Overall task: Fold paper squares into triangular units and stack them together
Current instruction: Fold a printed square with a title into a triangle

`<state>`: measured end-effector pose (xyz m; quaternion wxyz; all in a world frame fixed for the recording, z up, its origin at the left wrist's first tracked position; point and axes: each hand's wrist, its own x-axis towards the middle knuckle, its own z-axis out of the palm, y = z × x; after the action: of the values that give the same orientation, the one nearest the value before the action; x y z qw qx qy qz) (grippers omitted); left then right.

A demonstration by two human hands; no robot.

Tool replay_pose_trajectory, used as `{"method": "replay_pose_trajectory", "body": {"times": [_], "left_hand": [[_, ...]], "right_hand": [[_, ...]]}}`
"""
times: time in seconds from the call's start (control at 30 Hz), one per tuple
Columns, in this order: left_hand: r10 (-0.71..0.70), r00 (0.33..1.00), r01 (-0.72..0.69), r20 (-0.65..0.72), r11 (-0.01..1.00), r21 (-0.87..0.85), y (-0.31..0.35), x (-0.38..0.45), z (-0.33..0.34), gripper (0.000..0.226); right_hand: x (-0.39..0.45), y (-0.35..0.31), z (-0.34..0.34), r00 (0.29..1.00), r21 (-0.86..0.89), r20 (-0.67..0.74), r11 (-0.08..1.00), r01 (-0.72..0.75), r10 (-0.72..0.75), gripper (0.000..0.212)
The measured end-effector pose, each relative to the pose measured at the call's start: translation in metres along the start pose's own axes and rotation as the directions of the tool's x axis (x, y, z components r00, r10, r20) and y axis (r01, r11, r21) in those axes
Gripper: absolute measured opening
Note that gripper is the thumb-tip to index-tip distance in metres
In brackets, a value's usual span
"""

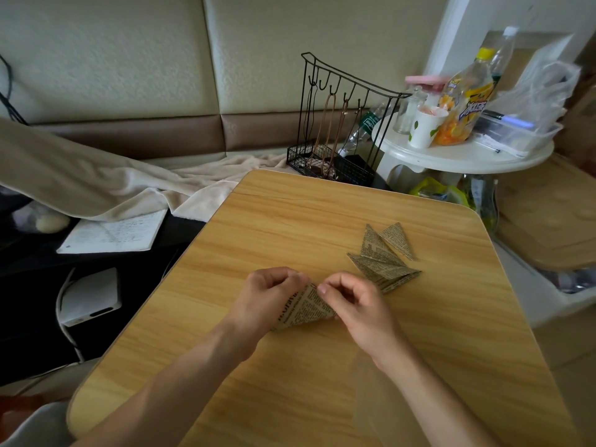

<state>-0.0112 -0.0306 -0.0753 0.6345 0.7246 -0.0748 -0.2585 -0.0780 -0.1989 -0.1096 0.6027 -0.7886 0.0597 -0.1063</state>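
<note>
A newsprint-patterned paper (pixel 304 309) lies folded over on the wooden table (pixel 322 366) between my hands. My left hand (pixel 267 298) pinches its upper corner with curled fingers and covers its left part. My right hand (pixel 354 304) pinches the same corner from the right, thumb and fingertips together. Just behind my right hand sits a pile of folded triangular units (pixel 383 256) of the same paper, overlapping one another, with points sticking up and to the right.
A black wire rack (pixel 338 124) stands past the table's far edge. A white round side table (pixel 464 156) at the back right carries a cup, jars and a juice bottle (pixel 464 101). A blanket, notebook (pixel 113 233) and white box (pixel 90 295) lie to the left.
</note>
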Motion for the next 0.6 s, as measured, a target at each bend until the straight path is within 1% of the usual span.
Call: {"method": "replay_pose_trajectory", "body": {"times": [0.1,0.2,0.33,0.5,0.6], "left_hand": [[-0.047,0.993,0.047,-0.109,0.999,-0.011,0.0014,0.0036,-0.0011,0.023],[-0.083,0.979,0.066,-0.189,0.993,-0.093,0.0043,0.0074,-0.0065,0.021],[-0.109,0.975,0.083,-0.196,0.987,-0.135,0.0036,0.0069,-0.0074,0.023],[-0.108,0.974,0.077,-0.200,0.985,-0.157,0.0021,0.0073,-0.0062,0.023],[-0.085,0.976,0.061,-0.203,0.991,-0.122,0.0027,0.0080,-0.0080,0.036]], "right_hand": [[0.0010,-0.0006,0.0000,0.998,0.041,-0.033,0.998,-0.049,0.050,0.017],[0.0009,-0.0018,-0.0015,0.993,0.123,-0.055,0.988,-0.095,0.102,0.014],[0.0013,-0.0040,-0.0003,0.985,0.179,-0.099,0.976,-0.124,0.143,0.014],[0.0011,-0.0058,0.0001,0.983,0.156,-0.110,0.979,-0.130,0.148,0.015],[0.0000,-0.0050,-0.0023,0.981,0.166,-0.109,0.976,-0.140,0.159,0.015]]}}
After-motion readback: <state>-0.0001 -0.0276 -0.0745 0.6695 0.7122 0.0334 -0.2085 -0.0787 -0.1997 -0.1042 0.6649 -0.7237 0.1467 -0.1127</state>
